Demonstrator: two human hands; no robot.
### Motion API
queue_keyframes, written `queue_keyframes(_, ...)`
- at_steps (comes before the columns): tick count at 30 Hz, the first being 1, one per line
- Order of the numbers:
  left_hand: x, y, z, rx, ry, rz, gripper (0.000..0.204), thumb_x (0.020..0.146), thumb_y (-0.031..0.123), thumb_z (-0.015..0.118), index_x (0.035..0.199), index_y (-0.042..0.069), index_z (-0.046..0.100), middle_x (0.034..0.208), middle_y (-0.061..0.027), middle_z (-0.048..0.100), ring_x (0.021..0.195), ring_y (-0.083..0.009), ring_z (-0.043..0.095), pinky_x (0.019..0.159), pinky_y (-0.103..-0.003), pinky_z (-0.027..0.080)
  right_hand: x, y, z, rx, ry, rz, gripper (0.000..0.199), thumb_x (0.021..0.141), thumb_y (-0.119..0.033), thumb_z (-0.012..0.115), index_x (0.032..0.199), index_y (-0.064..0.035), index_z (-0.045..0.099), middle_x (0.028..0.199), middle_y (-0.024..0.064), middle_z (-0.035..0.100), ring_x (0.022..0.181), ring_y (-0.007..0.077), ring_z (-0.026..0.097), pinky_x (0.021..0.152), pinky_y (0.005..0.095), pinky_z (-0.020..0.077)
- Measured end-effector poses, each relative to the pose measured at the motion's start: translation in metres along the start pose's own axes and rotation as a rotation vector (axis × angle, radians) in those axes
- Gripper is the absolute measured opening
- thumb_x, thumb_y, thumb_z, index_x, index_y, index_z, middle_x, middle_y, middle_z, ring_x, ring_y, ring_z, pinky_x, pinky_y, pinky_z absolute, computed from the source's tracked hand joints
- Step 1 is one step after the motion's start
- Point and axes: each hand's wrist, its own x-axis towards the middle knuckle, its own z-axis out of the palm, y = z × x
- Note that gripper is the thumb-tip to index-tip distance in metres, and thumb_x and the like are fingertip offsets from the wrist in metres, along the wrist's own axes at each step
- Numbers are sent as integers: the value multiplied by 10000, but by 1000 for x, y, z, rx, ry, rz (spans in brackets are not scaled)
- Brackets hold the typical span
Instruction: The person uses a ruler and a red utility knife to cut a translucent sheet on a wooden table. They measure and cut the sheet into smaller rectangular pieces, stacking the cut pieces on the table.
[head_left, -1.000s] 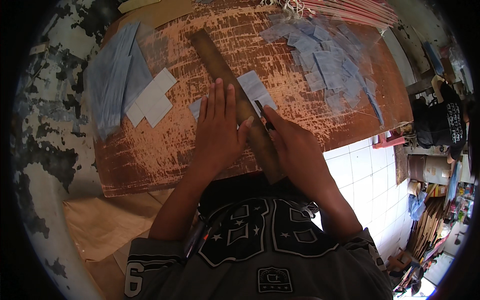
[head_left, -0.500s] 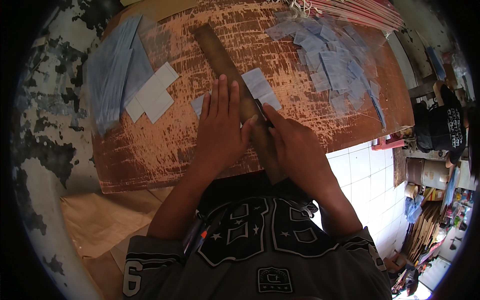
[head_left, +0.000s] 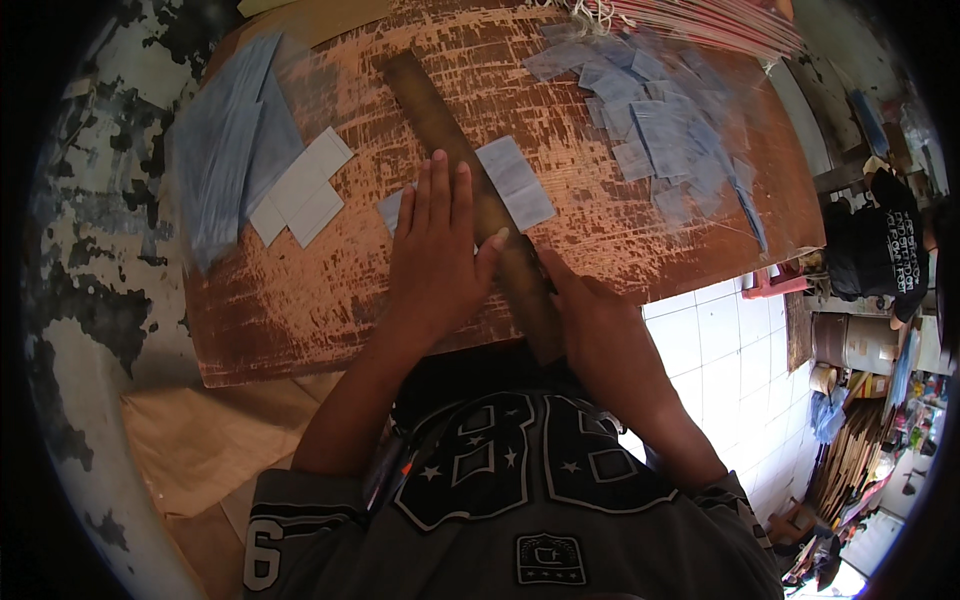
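Bar [head_left: 428, 105] lies slantwise on the counter [head_left: 290, 315], touching a pale sheet [head_left: 518, 183]; it looks stiff, probably steadiest pressed mid-length. The left hand [head_left: 438, 255] has fingers outstretched, thumb on the bar; the right hand's [head_left: 597, 315] fingers wrap a dark tool [head_left: 528, 246].

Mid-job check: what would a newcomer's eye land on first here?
Probably the long brown strip slanting across the middle of the scraped table, with the left hand lying on it and the right hand at its right edge. Next, the loose pile of bluish pieces at the table's upper right.
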Motion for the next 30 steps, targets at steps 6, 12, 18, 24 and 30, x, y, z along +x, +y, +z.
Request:
queue_keyframes(6, -2, -3, 2, -24, 3, 9, 808, 1161, 459, 450, 1738, -53, 210, 1816, -302, 162, 1696, -455, 170, 1376, -571, 155, 2, 14, -22, 167, 250, -12, 479, 1080, -82, 626, 1553, -26, 581, 1212, 297, 755, 1042, 421, 778, 846, 511, 609)
queue_keyframes(12, -3, -7, 2, -79, 15, 35, 769, 1173, 416, 431, 1747, -40, 198, 1825, -295, 143, 1707, -448, 133, 1378, -580, 140, 51, 69, -19, -85, 659, -69, 374, 1059, -134, 691, 1394, 26, 649, 1152, 252, 681, 978, 470, 734, 815, 538, 597)
queue_keyframes(18, -5, -8, 3, -51, 7, 50, 730, 1176, 379, 426, 1748, -27, 221, 1826, -284, 156, 1709, -439, 133, 1378, -585, 139, 85, 90, -10, -141, 752, -82, 396, 1029, -144, 728, 1390, 6, 667, 1168, 217, 647, 1050, 435, 677, 907, 531, 566)
queue_keyframes(24, -4, -7, 3, -35, 10, 49, 717, 1177, 389, 426, 1743, -14, 253, 1819, -277, 199, 1705, -431, 163, 1377, -583, 145, 97, 102, -5, -218, 848, -93, 393, 1013, -151, 749, 1375, -13, 687, 1155, 204, 652, 1059, 415, 655, 932, 520, 543)
queue_keyframes(30, -5, -9, 4, -46, 24, 42, 728, 1172, 409, 446, 1744, -3, 265, 1814, -273, 223, 1695, -431, 201, 1377, -576, 150, 74, 74, -8, -295, 894, -157, 395, 980, -138, 783, 1338, -3, 682, 1148, 204, 646, 1070, 416, 638, 930, 523, 529)
